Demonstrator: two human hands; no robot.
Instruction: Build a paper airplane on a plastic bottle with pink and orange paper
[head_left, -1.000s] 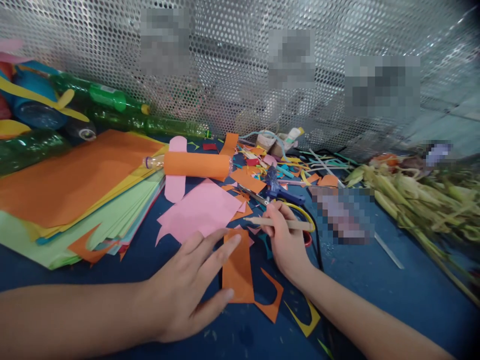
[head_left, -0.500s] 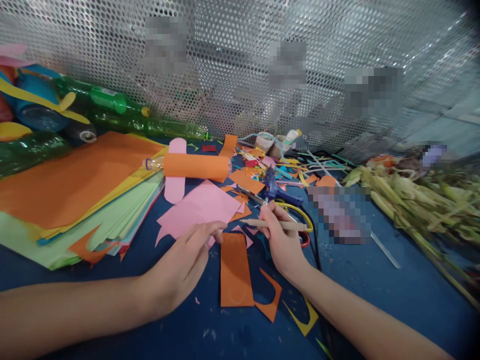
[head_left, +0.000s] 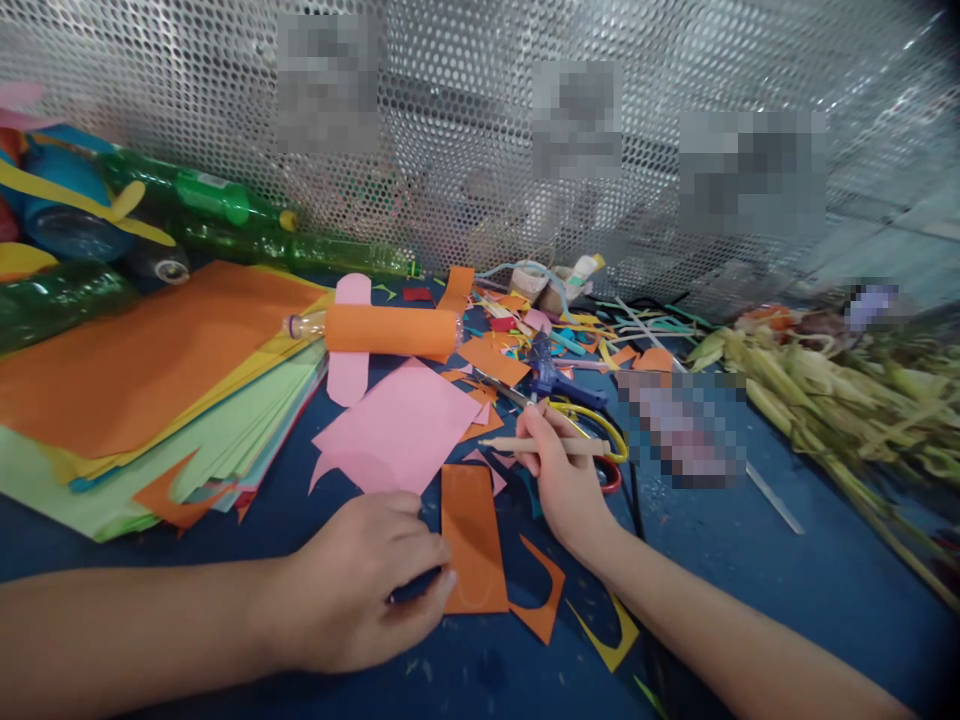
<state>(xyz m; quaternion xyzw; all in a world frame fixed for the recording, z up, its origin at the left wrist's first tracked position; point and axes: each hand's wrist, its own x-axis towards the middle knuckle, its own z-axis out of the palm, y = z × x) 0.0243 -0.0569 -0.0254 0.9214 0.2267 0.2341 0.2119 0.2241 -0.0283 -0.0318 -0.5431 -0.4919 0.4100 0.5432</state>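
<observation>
My right hand grips a beige pen, its tip pointing left above the paper scraps. On the blue table in front of me lies an orange paper rectangle with faint curved lines drawn near its ends. My left hand is curled at the left edge of this rectangle, thumb and forefinger on its margin. Behind it lies a pink paper sheet. Farther back, a clear bottle wrapped in orange paper rests across a pink strip with rounded ends.
At the left lies a stack of coloured paper, with green bottles behind. A blue glue gun, yellow-handled scissors and many scraps lie beyond my right hand. Dried husks lie at right. A perforated metal panel stands behind.
My left hand has come down and toward me, curling its fingers onto the left edge of the orange rectangle. My right hand stays nearly still with the pen.
</observation>
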